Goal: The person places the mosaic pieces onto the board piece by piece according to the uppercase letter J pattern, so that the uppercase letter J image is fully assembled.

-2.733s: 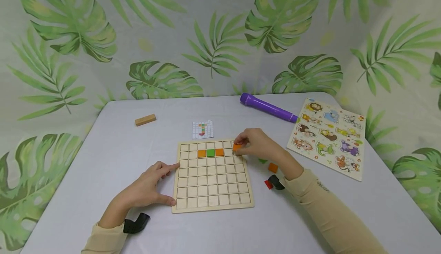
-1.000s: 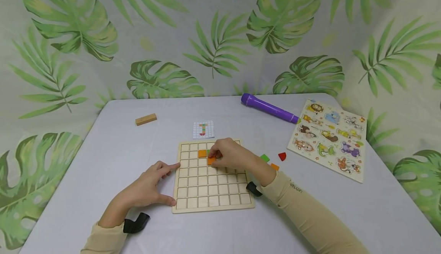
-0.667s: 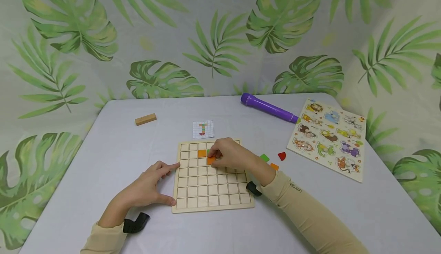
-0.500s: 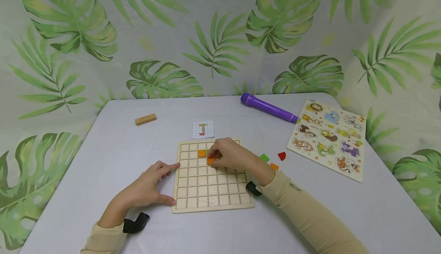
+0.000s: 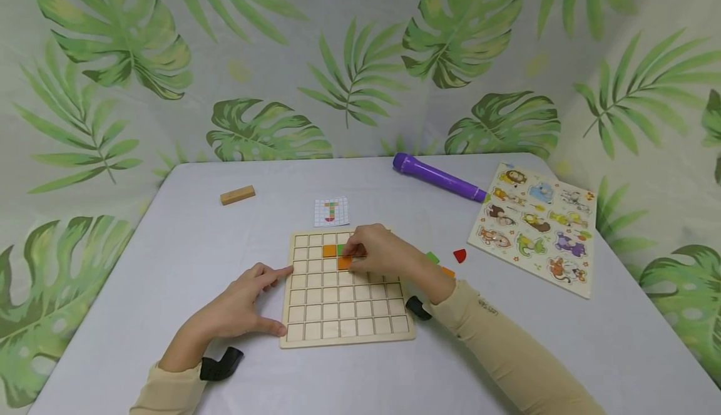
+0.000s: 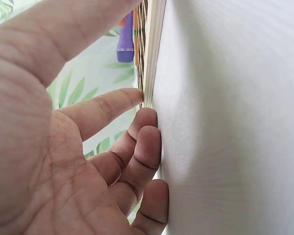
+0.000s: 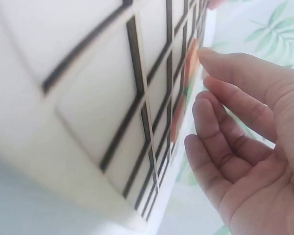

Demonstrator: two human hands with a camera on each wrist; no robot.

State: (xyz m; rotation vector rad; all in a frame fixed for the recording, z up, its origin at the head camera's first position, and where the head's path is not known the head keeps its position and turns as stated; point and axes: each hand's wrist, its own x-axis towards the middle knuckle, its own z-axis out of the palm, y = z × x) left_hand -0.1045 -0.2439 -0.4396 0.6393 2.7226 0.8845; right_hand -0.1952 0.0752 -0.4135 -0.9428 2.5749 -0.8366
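Observation:
A wooden grid board [image 5: 338,308] lies mid-table in the head view. My right hand [image 5: 380,251] bends over its upper half, thumb and fingertips pinching an orange square tile [image 5: 344,264] at a cell. That cell is just below a green square tile [image 5: 340,249], which the fingers partly cover. To the green tile's left sits another orange tile [image 5: 329,251]. The right wrist view shows my thumb tip against an orange tile [image 7: 190,61]. With index finger and thumb stretched apart, my left hand [image 5: 239,305] touches the board's left edge; its other fingers bend loosely at the tabletop in the left wrist view.
Right of the board lie a green piece [image 5: 432,257], a red rounded piece [image 5: 460,256] and an orange piece [image 5: 448,272]. A printed pattern card [image 5: 321,215] is behind the board. Farther out are a wooden block [image 5: 238,195], a purple microphone [image 5: 439,178] and an animal puzzle [image 5: 534,227].
My right hand has carried the orange tile leftward from the board's right edge to below the green tile. Lately it has shifted only slightly right. The left hand stays at the edge.

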